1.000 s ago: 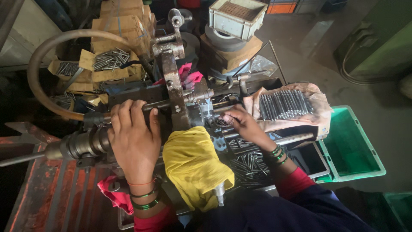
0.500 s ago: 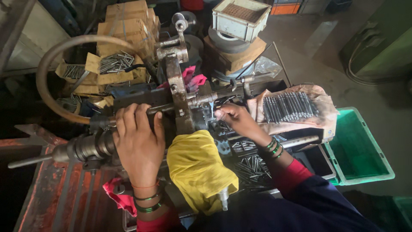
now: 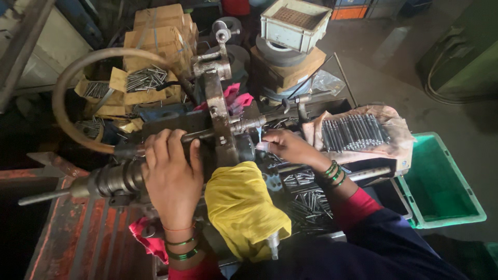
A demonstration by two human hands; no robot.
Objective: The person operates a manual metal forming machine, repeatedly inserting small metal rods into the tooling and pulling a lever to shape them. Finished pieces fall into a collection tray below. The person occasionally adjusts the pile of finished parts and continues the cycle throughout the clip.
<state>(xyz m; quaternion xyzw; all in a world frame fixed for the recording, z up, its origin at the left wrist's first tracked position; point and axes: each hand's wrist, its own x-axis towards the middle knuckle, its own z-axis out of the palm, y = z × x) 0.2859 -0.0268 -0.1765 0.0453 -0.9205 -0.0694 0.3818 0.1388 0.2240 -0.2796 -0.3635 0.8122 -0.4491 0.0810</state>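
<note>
Head view. Left hand [image 3: 173, 175]: fingers curled over dark metal shaft [image 3: 111, 179] of bench machine [image 3: 220, 111], gripping it. Right hand [image 3: 288, 148]: fingertips pinched at machine's centre, just beside vertical arm; item pinched too small to tell. Yellow cloth [image 3: 244, 207] draped below, between wrists. Bundle of metal rods [image 3: 353, 132] on paper, right of hand. Green crate [image 3: 441, 181] far right.
</note>
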